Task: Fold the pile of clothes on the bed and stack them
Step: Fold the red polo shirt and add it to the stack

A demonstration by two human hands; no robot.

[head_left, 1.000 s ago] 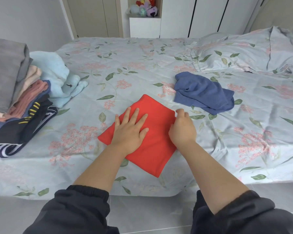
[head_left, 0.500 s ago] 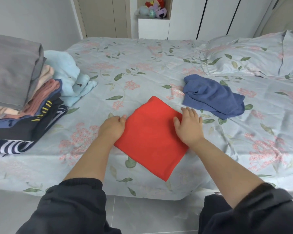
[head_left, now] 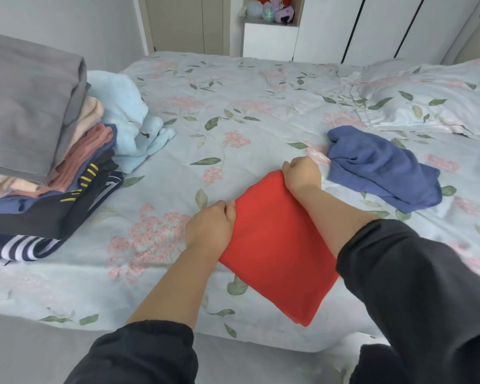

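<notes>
Red folded garment (head_left: pixel 277 245) at the bed's (head_left: pixel 233 87) near edge, left hand (head_left: pixel 209 230) and right hand (head_left: pixel 302 173) each got a tight grip on it. One crumpled blue garment (head_left: pixel 380 167) just beside, one folded stack (head_left: pixel 25 112) far left.

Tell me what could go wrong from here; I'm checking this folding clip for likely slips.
1. The left hand and right hand grip the red cloth along one edge only; lifted so, its folds may fall open.
2. The stack looks tall and uneven, so another piece on top might slide off.
3. The cloth's near corner lies close to the edge of the bed and could slip over.
</notes>
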